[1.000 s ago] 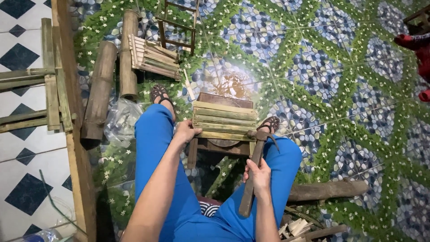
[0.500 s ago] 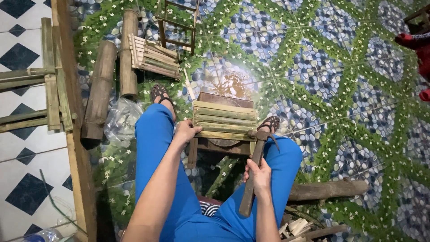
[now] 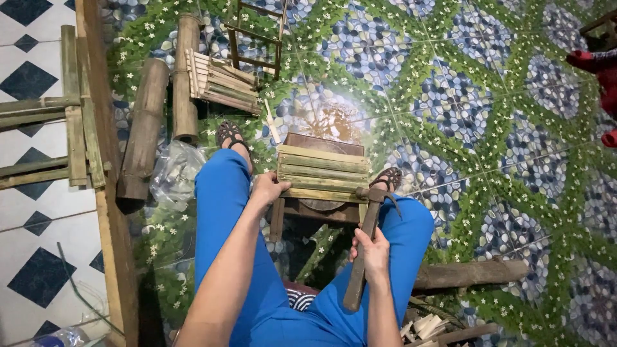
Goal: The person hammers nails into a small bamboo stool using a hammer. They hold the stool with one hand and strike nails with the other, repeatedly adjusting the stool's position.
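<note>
Underfoot I see a tiled floor (image 3: 488,128) printed with blue pebbles and green vines, littered with bamboo poles (image 3: 144,128) and a slatted bamboo panel (image 3: 222,80). Between my blue-trousered knees stands a small bamboo stool (image 3: 323,173), its slatted top level and facing the camera.

My left hand (image 3: 268,188) rests on the stool's near left corner, fingers curled loosely over the edge slat; I cannot tell whether it grips or only steadies. My right hand (image 3: 371,252) is closed firmly around the wooden handle of a hammer (image 3: 364,247), whose head touches the stool's near right corner.

The stool's legs are mostly hidden beneath its top. The hammer's butt overlaps my right thigh. A clear plastic bag (image 3: 173,173) beside my left leg holds contents I cannot make out.

Both forearms extend forward from the bottom edge, the left reaching further, the right bent closer to my body.
</note>
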